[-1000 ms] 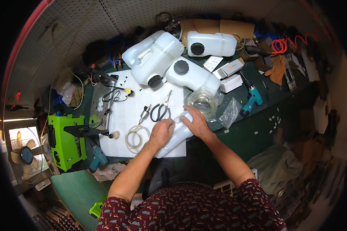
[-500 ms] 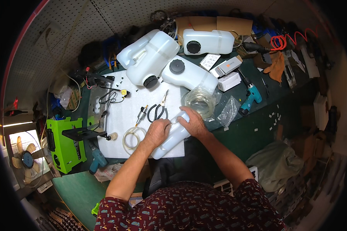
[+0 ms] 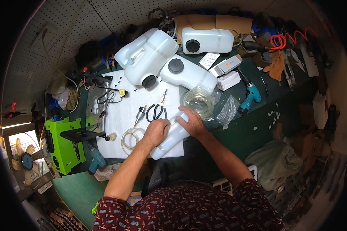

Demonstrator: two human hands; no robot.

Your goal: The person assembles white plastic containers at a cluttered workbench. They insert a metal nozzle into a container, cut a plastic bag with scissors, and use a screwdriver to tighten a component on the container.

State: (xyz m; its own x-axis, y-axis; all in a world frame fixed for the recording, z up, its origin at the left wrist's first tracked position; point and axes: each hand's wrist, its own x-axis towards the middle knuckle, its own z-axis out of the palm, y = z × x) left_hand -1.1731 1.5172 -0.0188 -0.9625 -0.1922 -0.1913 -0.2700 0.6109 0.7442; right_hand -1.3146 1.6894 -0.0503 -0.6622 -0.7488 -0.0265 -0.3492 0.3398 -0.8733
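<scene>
A translucent white plastic tank lies aslant at the table's near edge, between my hands. My right hand is wrapped over its upper right part, with the thumb on its top face. On its left side my left hand is closed, fingers curled against the tank near a small fitting; whether it pinches a small part is hidden. Just beyond lie black-handled scissors and a small metal cylinder with brass ends. A thin clear hose is looped beside my left forearm. A larger coil of clear tubing sits beyond my right hand.
Three more white tanks, one with a black cap, stand at the back. A teal drill lies right, another left. Left are a green housing and a black bracket. White boxes stand behind the tubing.
The view has shifted slightly, so the table's things sit a little further left and up. Both hands keep their places on the tank.
</scene>
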